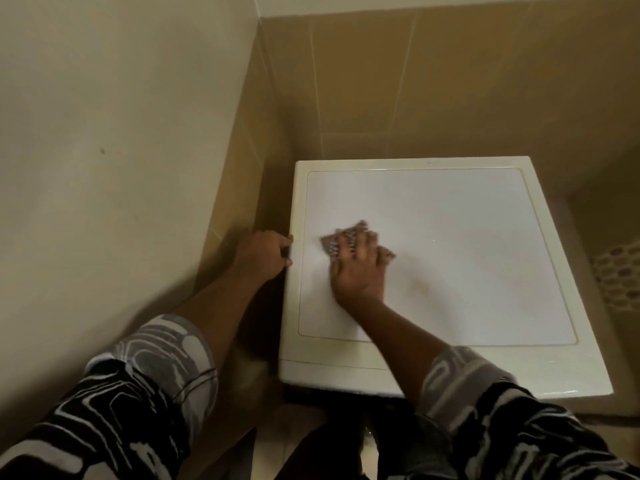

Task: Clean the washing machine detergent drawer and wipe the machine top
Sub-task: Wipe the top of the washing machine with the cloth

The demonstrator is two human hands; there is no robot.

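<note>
Right hand [358, 268], fingers spread flat, presses the cloth [341, 239] on the left part of the machine top [467, 237] while the left hand [266, 254] grips its left edge; firm overlapping strokes out to its rim advised; drawer not in view.

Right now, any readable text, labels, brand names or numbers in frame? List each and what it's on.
No readable text anywhere in this view.
machine top: plain white, no lettering or badge visible.
cloth under the right hand: dotted pattern, motion-blurred, no words.
sleeves: abstract black-and-white print, no letters.
left hand grips the top's left edge; no label shows there.
</note>
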